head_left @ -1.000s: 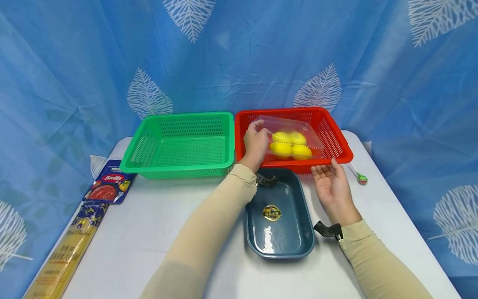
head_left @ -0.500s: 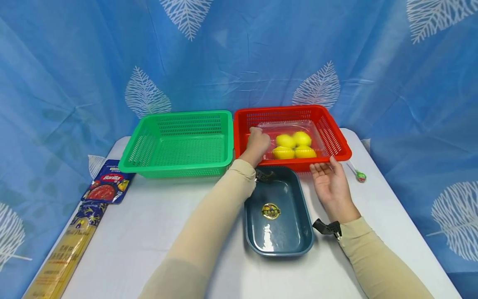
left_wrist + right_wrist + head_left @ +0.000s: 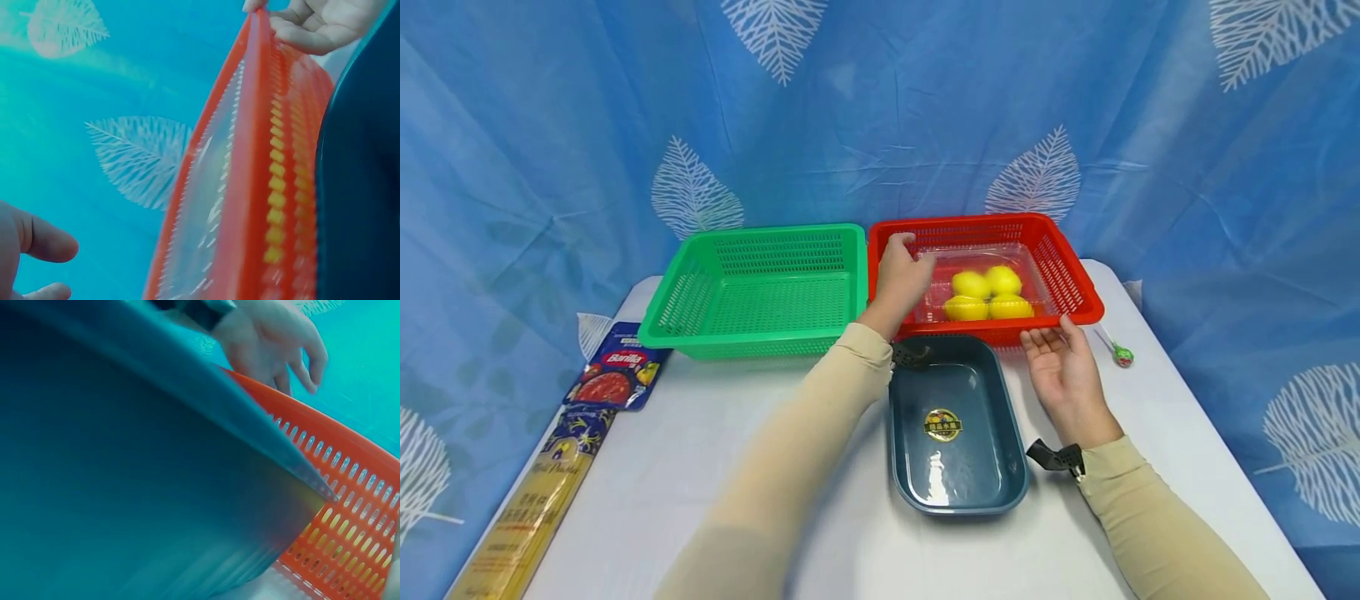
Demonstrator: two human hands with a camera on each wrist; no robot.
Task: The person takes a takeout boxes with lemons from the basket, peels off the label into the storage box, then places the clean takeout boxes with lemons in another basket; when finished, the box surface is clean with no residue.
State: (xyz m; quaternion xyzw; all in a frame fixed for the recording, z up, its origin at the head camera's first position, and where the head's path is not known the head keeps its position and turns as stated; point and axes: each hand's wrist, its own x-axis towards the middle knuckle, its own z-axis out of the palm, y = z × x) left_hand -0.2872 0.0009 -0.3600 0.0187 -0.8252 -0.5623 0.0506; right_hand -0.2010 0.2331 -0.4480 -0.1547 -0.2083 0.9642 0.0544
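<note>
In the head view my left hand (image 3: pixel 904 271) hovers over the left end of the red basket (image 3: pixel 1078 317), thumb and fingers apart, holding nothing. A clear plastic clamshell box (image 3: pixel 936 292) with several yellow lemons (image 3: pixel 988 293) lies flat inside that basket. My right hand (image 3: pixel 1063 371) grips the basket's front rim near the right corner, palm up. Thumb and fingers of the right hand (image 3: pixel 325 25) sit on either side of the rim in the left wrist view. Beyond the basket rim, the right wrist view shows the left hand (image 3: pixel 275 347) with spread fingers.
A dark blue tray (image 3: pixel 958 475) with a round sticker stands in front of the red basket. On the left are a green basket (image 3: pixel 760 343), a Barilla sauce pouch (image 3: pixel 619 367) and a spaghetti pack (image 3: pixel 531 508). A lollipop (image 3: pixel 1123 356) lies at right.
The clamshell box, tilted a second ago, has settled flat in the red basket. My left hand has let go of it and drawn back to the left. The right hand stays put.
</note>
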